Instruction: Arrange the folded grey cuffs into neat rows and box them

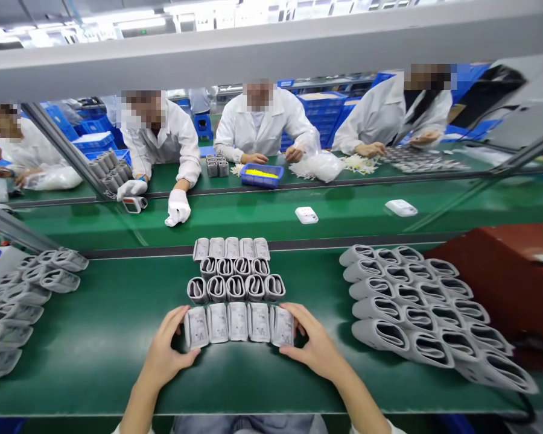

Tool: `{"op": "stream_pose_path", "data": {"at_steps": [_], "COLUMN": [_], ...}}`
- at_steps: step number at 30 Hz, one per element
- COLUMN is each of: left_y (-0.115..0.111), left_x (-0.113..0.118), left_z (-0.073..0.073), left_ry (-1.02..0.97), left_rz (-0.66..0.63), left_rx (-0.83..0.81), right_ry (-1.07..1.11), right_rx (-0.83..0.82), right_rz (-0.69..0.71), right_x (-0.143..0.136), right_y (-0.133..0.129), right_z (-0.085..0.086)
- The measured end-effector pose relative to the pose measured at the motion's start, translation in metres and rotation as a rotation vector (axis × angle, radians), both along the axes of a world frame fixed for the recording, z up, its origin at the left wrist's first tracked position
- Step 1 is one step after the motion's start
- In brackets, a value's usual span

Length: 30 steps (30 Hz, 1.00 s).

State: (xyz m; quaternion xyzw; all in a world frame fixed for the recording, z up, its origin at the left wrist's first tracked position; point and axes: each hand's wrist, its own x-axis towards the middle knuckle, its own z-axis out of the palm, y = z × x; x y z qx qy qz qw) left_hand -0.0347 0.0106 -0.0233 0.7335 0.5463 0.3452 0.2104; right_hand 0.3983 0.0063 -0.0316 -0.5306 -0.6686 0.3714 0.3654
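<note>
Left hand (165,348) and right hand (315,345) curled around opposite ends of front row, five rolled grey cuffs (238,322) (printed faces visible), on green workbench (235,383), three further rows (242,266) behind.

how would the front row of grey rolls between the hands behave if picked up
The row of grey rolls would probably come apart unless the left hand and right hand squeeze its ends, as no band shows around it. Each roll would likely give softly, judging by the loosely folded layers in the rolls behind.
</note>
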Motion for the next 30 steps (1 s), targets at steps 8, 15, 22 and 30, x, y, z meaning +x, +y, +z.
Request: {"op": "stream_pose_path", "data": {"at_steps": [8, 15, 22, 30], "left_y": [0.0005, -0.0016, -0.0002, -0.0006], "left_x": [0.0031, 0.0016, 0.0061, 0.0078], "left_z": [0.0039, -0.0009, 0.0069, 0.0085], "left_ry": [-0.016, -0.030, -0.022, -0.027], "left_rz": [0.005, 0.012, 0.018, 0.005], "left_rx": [0.013, -0.037, -0.036, -0.075], "right_ry": [-0.026, -0.008, -0.026, -0.050], "right_rx": [0.011, 0.012, 0.037, 0.034], "right_rz": [-0.002, 0.009, 0.006, 0.018], "right_x": [0.0000, 0.0007, 0.0025, 0.0029], "right_y": [-0.0009, -0.0006, -0.0007, -0.0012], "right_z": [0.0007, -0.0017, -0.0039, 0.0019]}}
